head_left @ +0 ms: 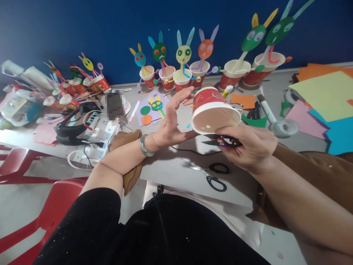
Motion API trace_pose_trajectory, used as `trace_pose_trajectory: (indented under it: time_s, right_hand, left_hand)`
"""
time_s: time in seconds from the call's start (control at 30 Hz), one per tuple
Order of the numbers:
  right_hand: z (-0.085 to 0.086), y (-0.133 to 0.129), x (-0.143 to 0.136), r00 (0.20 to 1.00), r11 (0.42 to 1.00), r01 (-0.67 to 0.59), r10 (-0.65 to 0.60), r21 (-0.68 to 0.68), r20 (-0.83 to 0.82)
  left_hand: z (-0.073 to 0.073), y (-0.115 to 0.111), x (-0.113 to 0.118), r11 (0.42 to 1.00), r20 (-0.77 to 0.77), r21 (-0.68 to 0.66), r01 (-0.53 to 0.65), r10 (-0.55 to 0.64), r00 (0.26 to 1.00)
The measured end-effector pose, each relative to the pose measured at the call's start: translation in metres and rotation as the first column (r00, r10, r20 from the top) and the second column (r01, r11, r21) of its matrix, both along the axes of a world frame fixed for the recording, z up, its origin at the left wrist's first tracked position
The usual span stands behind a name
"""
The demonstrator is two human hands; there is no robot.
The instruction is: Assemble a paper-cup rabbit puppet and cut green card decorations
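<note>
A red paper cup (pixel 209 101) with a white rim is held up over the table, tilted so its mouth faces me. My right hand (pixel 248 145) grips the cup's rim and also holds a pair of small dark scissors (pixel 211 140), blades pointing left. To the cup's left is my left hand (pixel 171 123), thumb and fingers spread apart, wearing a bangle; whether its fingertips touch the cup I cannot tell. Below on the table lie larger black-handled scissors (pixel 205 173), blades apart. A green rabbit-like paper face (pixel 157 105) rests on purple paper (pixel 149 119).
Several cups with paper rabbit figures (pixel 183 55) line the blue wall. Coloured paper sheets (pixel 325 95) and a tape roll (pixel 285 128) are at right. At left are a power strip (pixel 103 138), a black headset (pixel 68 129) and red chairs (pixel 60 206).
</note>
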State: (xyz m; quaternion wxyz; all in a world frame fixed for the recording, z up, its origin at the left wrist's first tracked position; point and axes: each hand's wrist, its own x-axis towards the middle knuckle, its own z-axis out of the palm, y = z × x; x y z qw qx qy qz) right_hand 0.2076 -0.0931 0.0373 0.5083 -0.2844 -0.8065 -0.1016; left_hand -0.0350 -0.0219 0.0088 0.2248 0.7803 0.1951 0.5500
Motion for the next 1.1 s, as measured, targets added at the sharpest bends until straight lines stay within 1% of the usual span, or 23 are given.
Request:
trace_pose_trajectory:
  time_s: [0.03,0.07,0.1,0.17,0.23,0.33,0.43,0.5,0.53,0.7,0.77,0.83,0.93,1.03,1.1]
  right_hand:
    - [0.0,0.0,0.0,1.0,1.0,-0.001,0.001,0.011,0.001]
    - [0.001,0.0,0.0,1.0,1.0,-0.007,0.007,0.018,0.001]
    - [0.001,0.0,-0.001,1.0,1.0,-0.018,0.018,0.02,0.001]
    - [0.002,0.0,-0.002,0.999,0.999,-0.044,0.044,0.01,-0.003]
    - [0.001,0.0,-0.004,0.998,0.998,-0.06,0.06,-0.013,-0.002]
    - [-0.001,0.0,-0.005,0.999,0.999,-0.053,0.053,-0.01,0.009]
    - [-0.004,0.001,-0.004,0.999,0.999,-0.039,0.039,-0.007,0.025]
    - [-0.006,0.002,-0.003,0.998,0.999,-0.044,0.044,-0.006,0.035]
    - [-0.006,0.002,-0.003,0.997,0.999,-0.048,0.048,-0.005,0.052]
    - [-0.008,0.001,-0.003,0.988,0.999,-0.041,0.043,-0.016,0.148]
    - [-0.008,0.0,-0.002,0.993,1.0,-0.01,0.012,-0.02,0.118]
    - [-0.006,-0.001,-0.001,0.997,0.998,0.059,-0.057,-0.031,0.056]
    - [-0.003,-0.003,0.0,0.984,0.981,0.178,-0.178,-0.073,0.001]
    - [0.0,-0.005,-0.001,0.973,0.966,0.228,-0.222,-0.119,0.062]
    - [0.002,-0.007,-0.003,0.959,0.958,0.265,-0.251,-0.112,0.129]
  left_hand:
    - [0.001,0.002,0.002,0.996,0.027,-0.09,0.017,-0.015,1.0]
    - [0.003,0.004,0.003,0.971,-0.01,-0.227,0.072,-0.076,0.997]
    - [0.005,0.004,0.004,0.921,-0.03,-0.367,0.128,-0.15,0.988]
    - [0.011,0.003,0.004,0.783,-0.02,-0.592,0.19,-0.25,0.968]
    - [0.017,-0.001,0.005,0.661,0.022,-0.72,0.211,-0.282,0.959]
    - [0.022,-0.008,0.008,0.514,0.139,-0.806,0.293,-0.318,0.938]
    - [0.022,-0.012,0.011,0.384,0.271,-0.83,0.404,-0.356,0.894]
    - [0.022,-0.013,0.012,0.313,0.347,-0.833,0.456,-0.346,0.872]
    - [0.021,-0.014,0.013,0.288,0.371,-0.838,0.464,-0.323,0.871]
    - [0.021,-0.014,0.012,0.21,0.395,-0.885,0.415,-0.129,0.909]
    - [0.02,-0.011,0.01,0.205,0.402,-0.889,0.409,-0.075,0.913]
    - [0.019,-0.008,0.008,0.228,0.4,-0.887,0.401,-0.052,0.915]
    - [0.018,-0.003,0.007,0.279,0.383,-0.879,0.388,-0.072,0.921]
    - [0.015,0.001,0.005,0.318,0.366,-0.868,0.382,-0.111,0.924]
    - [0.012,0.002,0.004,0.341,0.363,-0.86,0.38,-0.115,0.925]
